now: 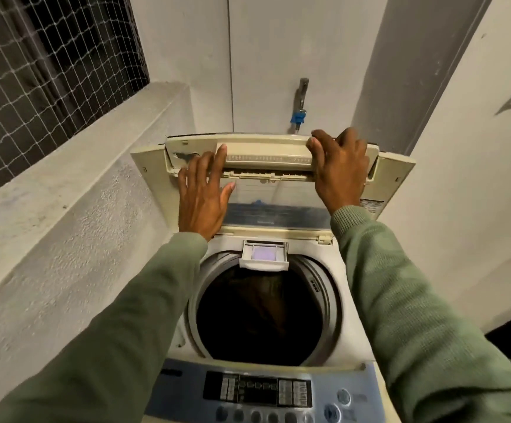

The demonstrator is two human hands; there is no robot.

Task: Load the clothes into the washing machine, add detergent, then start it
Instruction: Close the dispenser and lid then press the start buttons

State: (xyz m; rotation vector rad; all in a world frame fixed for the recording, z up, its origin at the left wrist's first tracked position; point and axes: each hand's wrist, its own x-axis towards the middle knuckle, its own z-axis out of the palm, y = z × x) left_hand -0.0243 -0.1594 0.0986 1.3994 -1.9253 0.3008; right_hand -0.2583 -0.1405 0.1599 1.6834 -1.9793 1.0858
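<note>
A top-loading washing machine (pixel 348 288) stands below me with its folding cream lid (pixel 266 148) raised upright at the back. My left hand (pixel 202 190) lies flat with straight fingers against the lid's inner face. My right hand (pixel 338 169) grips the lid's top edge, fingers curled over it. The round drum (pixel 260 315) is open and dark, with dim clothes inside. A small detergent drawer (pixel 264 254) is pulled out at the drum's back rim, holding pale lilac contents. The blue-and-black control panel (pixel 260 392) runs along the near edge.
A textured concrete parapet (pixel 65 184) rises at left, with netted window bars (pixel 49 56) above it. A wall tap with a blue fitting (pixel 299 108) sits behind the lid. White walls close in behind and at right.
</note>
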